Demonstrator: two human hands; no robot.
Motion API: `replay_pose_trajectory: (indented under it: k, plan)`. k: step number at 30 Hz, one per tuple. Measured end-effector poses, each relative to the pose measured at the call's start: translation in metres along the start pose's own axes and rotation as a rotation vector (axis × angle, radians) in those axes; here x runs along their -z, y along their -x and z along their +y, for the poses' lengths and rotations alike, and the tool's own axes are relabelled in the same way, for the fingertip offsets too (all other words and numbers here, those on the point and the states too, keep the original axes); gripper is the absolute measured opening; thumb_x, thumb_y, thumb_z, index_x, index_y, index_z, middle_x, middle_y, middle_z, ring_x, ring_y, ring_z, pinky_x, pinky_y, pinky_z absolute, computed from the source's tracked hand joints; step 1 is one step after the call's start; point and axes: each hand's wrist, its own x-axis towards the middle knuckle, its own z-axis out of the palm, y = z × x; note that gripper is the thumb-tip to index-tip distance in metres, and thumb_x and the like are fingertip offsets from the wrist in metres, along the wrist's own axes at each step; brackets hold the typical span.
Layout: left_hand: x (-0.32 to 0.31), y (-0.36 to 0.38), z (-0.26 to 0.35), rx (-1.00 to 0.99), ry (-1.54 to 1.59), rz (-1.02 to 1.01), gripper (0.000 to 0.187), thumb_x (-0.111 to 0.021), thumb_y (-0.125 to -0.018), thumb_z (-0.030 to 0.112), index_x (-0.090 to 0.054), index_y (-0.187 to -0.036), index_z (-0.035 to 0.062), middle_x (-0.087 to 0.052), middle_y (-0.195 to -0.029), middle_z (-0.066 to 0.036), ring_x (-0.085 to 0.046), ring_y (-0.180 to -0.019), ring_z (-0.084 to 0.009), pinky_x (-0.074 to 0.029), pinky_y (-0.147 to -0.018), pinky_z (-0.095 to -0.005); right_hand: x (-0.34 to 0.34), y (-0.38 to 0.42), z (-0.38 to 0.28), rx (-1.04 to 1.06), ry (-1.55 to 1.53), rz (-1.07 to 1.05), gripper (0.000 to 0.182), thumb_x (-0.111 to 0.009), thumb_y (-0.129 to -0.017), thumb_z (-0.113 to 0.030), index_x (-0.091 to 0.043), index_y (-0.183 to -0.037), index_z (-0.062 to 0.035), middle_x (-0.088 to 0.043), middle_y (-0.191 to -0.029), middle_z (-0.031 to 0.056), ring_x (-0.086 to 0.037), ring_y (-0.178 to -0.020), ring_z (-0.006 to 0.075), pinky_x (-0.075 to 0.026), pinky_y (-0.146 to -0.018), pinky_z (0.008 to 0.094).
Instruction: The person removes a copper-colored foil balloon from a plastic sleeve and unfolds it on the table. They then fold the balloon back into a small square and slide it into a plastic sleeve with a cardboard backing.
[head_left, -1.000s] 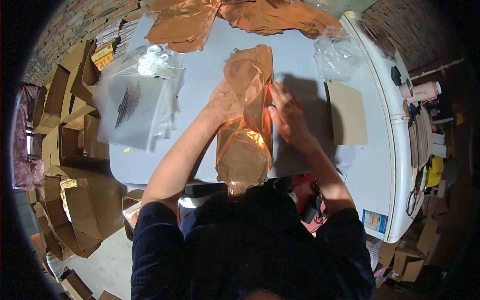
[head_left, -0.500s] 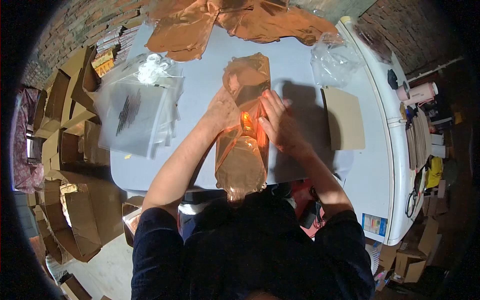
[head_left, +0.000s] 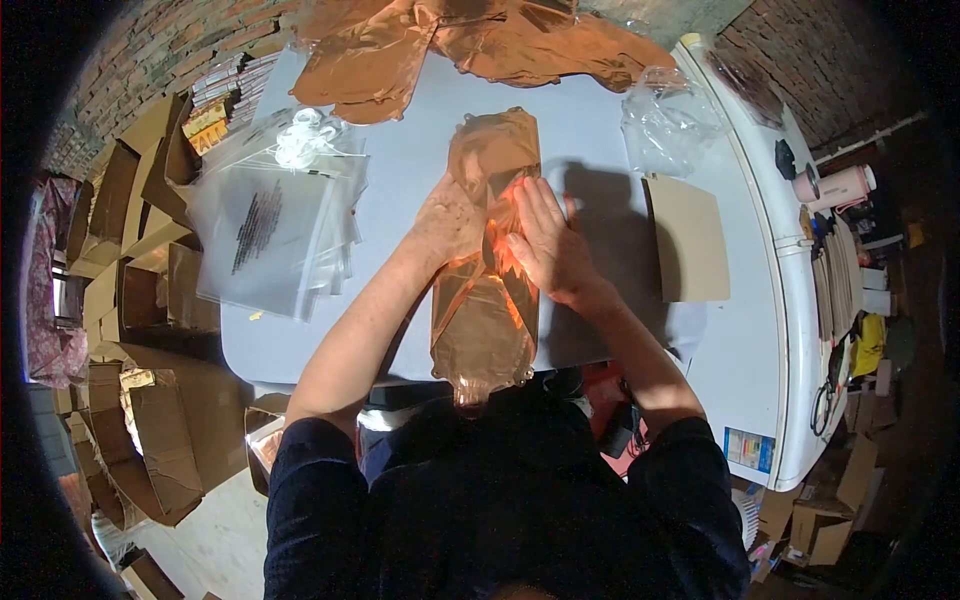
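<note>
A shiny copper-coloured foil balloon (head_left: 485, 335) lies folded into a long strip on the table in front of me, its narrow neck hanging over the near edge. My left hand (head_left: 450, 222) rests flat on the strip's left side, with its fingertips hidden at the foil fold. On the right side, my right hand (head_left: 550, 240) lies with fingers stretched out and pressed against the creased foil. Bright orange reflections glow between the two hands.
More copper foil balloons (head_left: 540, 50) spread across the far edge. Clear plastic bags (head_left: 285, 240) lie to the left under a bundle of white ribbon (head_left: 305, 138). At right are a beige card (head_left: 690, 238) and crumpled clear plastic (head_left: 670, 120). Cardboard boxes (head_left: 200, 410) stand at left.
My right hand has shifted slightly left and turned flatter over the foil. The raised foil between the hands is pressed lower; my left hand stays nearly in place.
</note>
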Motion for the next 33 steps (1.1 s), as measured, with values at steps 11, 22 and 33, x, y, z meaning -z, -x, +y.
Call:
replay_pose_trajectory:
  k: [11, 22, 33]
  plan:
    - [0.012, 0.000, 0.008, 0.066, 0.146, 0.022, 0.065, -0.054, -0.098, 0.042, -0.048, -0.155, 0.0103, -0.038, -0.163, -0.020, -0.028, -0.153, -0.0417, -0.019, -0.131, -0.0492, 0.000, 0.001, -0.002, -0.003, 0.048, -0.061, 0.068, -0.059, -0.102, -0.040, -0.046, -0.153, 0.0043, -0.042, -0.158, 0.0283, -0.037, -0.150, 0.0397, -0.025, -0.117, 0.0628]
    - [0.008, 0.002, 0.003, -0.008, 0.073, 0.116, 0.072, -0.059, -0.098, 0.046, -0.043, -0.157, 0.0066, -0.041, -0.161, -0.022, -0.032, -0.153, -0.0405, -0.021, -0.131, -0.0484, -0.001, -0.001, -0.003, -0.013, 0.026, -0.037, 0.066, -0.062, -0.099, -0.041, -0.051, -0.150, 0.0009, -0.044, -0.155, 0.0283, -0.038, -0.150, 0.0394, -0.024, -0.116, 0.0678]
    - [0.015, -0.005, 0.004, 0.047, 0.201, 0.275, 0.055, -0.059, -0.095, 0.023, -0.051, -0.144, 0.0003, -0.052, -0.145, -0.025, -0.045, -0.139, -0.0422, -0.033, -0.120, -0.0525, -0.003, 0.000, -0.001, -0.009, 0.025, -0.033, 0.065, -0.063, -0.098, -0.042, -0.055, -0.146, 0.0008, -0.044, -0.154, 0.0283, -0.038, -0.149, 0.0395, -0.023, -0.117, 0.0694]
